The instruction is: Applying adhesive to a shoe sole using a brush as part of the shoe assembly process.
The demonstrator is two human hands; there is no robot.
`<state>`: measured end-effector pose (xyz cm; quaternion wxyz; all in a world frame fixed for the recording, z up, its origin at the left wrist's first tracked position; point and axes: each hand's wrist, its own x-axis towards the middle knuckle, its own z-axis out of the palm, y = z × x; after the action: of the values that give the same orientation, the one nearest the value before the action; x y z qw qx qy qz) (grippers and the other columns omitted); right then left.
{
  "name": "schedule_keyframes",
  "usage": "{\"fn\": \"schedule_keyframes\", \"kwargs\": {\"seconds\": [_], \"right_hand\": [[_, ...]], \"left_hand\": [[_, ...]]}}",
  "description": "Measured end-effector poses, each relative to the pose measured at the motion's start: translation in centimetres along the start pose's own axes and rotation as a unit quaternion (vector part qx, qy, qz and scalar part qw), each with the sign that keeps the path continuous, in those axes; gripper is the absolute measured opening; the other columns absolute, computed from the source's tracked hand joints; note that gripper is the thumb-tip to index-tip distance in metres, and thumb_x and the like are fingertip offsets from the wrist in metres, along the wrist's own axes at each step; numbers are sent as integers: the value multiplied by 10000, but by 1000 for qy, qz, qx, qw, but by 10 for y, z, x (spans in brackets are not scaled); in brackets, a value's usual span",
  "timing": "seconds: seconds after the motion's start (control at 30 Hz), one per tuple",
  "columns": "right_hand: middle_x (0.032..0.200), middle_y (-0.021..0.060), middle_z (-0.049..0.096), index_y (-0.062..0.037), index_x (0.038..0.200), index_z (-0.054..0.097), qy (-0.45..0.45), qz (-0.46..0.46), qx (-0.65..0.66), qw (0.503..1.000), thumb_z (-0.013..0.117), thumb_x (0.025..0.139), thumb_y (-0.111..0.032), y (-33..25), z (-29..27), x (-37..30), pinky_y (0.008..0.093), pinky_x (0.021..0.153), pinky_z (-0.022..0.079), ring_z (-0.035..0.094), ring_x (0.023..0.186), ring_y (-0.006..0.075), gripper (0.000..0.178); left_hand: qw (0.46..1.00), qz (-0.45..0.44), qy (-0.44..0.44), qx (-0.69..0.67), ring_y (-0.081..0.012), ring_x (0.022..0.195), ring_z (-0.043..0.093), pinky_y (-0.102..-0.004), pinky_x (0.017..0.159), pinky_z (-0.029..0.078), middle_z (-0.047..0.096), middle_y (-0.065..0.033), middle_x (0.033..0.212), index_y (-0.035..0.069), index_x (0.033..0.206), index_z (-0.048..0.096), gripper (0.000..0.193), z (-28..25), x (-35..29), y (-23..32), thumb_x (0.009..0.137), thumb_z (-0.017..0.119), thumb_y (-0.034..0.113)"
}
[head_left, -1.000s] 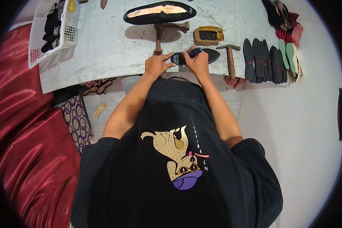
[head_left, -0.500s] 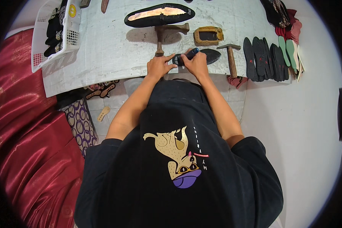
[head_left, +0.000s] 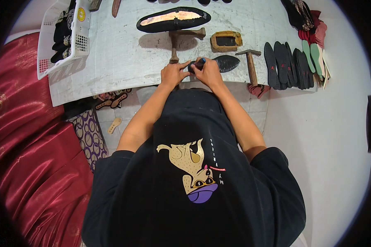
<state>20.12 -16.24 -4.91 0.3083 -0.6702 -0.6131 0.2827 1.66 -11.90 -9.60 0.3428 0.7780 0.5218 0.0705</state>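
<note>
A black shoe sole (head_left: 227,63) lies flat near the front edge of the table, its heel end partly hidden under my hands. My left hand (head_left: 172,75) holds that heel end, thumb and forefinger against it. In my right hand (head_left: 209,75), closed over the sole, is a dark stick-shaped tool (head_left: 200,62) with a blue end; its working tip is hidden. Just beyond my hands a metal shoe anvil (head_left: 175,43) stands on the table. Behind it rests a black shoe (head_left: 175,19), a pale tan strip showing along its middle.
On the white table (head_left: 115,61), a yellowish-rimmed box (head_left: 226,40) and a hammer (head_left: 251,68) lie right of the anvil. Several black soles (head_left: 281,61) and green insoles (head_left: 316,57) line the right edge. A white basket (head_left: 80,45) of shoes stands left, beside red cloth (head_left: 33,136).
My right hand has shifted slightly left and down along the sole, and the tool in it now stands steeper. My left hand stays at the heel end.
</note>
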Motion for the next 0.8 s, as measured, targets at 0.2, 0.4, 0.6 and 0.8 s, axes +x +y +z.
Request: {"fn": "schedule_keyframes", "kwargs": {"seconds": [0.2, 0.4, 0.6, 0.8], "right_hand": [[811, 229, 673, 8, 883, 694, 1, -16, 48, 999, 787, 823, -154, 3, -1, -1, 497, 686, 520, 659, 790, 463, 196], [703, 176, 724, 9, 818, 724, 146, 168, 24, 974, 825, 833, -164, 52, -50, -23, 412, 599, 530, 697, 596, 296, 201], [678, 194, 710, 9, 819, 724, 226, 112, -25, 967, 819, 829, -155, 71, -56, -22, 415, 597, 532, 703, 600, 338, 190], [839, 208, 708, 0, 944, 731, 181, 48, -120, 975, 771, 829, -124, 48, -34, -13, 481, 694, 554, 702, 765, 409, 174]], "left_hand": [[1000, -7, -1, 7, -298, 748, 708, -419, 688, 546, 726, -70, 799, 382, 1323, 722, 577, -2, 0, 4, 775, 847, 513], [1000, -12, -10, -11, -283, 726, 689, -417, 690, 528, 712, -67, 782, 354, 1325, 725, 622, -4, -2, 7, 749, 851, 554], [1000, -11, -17, -7, -283, 734, 689, -413, 692, 524, 721, -68, 797, 345, 1326, 728, 630, -4, -2, 5, 750, 848, 570], [999, -18, -38, -7, -290, 733, 690, -419, 697, 526, 719, -76, 792, 339, 1326, 729, 652, -9, 1, 8, 739, 845, 598]]}}
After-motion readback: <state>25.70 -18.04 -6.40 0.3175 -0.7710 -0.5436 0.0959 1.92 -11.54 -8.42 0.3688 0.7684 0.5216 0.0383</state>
